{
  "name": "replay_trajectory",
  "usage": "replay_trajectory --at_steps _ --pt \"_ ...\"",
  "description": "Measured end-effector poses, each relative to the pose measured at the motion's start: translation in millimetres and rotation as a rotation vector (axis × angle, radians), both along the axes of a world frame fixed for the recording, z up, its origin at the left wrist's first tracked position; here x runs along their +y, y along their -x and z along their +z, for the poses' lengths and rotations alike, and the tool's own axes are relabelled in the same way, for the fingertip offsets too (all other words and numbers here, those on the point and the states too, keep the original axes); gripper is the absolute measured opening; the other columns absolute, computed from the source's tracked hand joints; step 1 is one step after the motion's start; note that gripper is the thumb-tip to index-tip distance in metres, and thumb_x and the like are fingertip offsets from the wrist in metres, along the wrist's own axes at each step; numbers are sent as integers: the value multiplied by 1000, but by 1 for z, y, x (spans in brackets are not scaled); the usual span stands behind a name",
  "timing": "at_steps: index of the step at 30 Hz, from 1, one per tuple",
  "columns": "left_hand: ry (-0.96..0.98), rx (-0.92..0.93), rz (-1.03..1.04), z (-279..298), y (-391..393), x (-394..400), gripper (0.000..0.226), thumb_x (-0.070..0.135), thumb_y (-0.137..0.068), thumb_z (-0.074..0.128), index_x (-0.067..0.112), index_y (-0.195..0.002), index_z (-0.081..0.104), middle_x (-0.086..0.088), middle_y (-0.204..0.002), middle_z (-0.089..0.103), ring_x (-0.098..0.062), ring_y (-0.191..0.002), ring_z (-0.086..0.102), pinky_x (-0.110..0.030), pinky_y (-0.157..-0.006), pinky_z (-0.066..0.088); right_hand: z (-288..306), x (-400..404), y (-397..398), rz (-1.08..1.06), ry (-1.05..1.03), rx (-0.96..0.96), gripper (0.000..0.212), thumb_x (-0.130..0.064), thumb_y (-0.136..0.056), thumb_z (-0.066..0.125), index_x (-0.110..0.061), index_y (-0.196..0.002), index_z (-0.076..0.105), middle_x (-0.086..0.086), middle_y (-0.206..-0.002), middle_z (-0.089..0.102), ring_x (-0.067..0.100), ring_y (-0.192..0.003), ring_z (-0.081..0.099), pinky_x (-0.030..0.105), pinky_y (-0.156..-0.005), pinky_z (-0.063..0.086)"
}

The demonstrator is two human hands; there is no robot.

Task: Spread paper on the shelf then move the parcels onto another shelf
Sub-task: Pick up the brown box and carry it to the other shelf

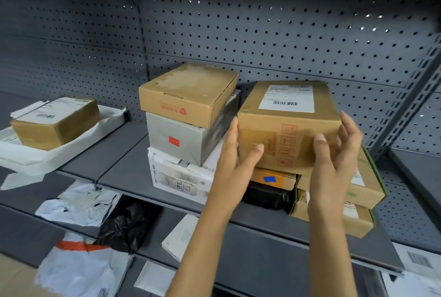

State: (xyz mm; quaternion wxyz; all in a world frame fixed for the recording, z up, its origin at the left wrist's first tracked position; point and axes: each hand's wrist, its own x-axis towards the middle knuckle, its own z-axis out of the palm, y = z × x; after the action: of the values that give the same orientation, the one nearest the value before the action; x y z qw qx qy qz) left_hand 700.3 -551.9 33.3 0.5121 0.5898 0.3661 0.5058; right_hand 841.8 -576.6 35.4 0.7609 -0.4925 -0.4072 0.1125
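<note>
A brown parcel with a white shipping label lies on top of the right-hand stack on the grey shelf. My left hand lies flat against its left side, with the thumb on the front face. My right hand is spread beside its right edge, thumb in front; whether the fingers touch it I cannot tell. White paper is spread on the shelf at the left. Another brown labelled parcel rests on that paper.
Left of my hands stands a stack: a brown box on a grey box on a white box. Flat cartons and a black bag lie under the held-between parcel. Mailer bags fill the lower shelves. A perforated back panel closes the rear.
</note>
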Motion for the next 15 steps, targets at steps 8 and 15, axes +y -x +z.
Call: replay_trajectory --at_steps 8,15 --pt "-61 -70 -100 1 13 4 72 33 -91 57 49 -149 18 33 -152 21 31 -119 31 -11 -103 30 8 -4 20 -46 -37 39 52 -1 -105 45 -22 -152 40 -13 -139 53 -17 -110 57 3 -87 44" --pt "-121 -96 -68 1 28 7 73 32 -86 55 47 -149 22 27 -156 24 11 -140 23 -33 -119 25 11 -2 37 -67 -70 35 49 -2 -104 46 -24 -148 44 -8 -143 54 3 -124 57 11 -94 45"
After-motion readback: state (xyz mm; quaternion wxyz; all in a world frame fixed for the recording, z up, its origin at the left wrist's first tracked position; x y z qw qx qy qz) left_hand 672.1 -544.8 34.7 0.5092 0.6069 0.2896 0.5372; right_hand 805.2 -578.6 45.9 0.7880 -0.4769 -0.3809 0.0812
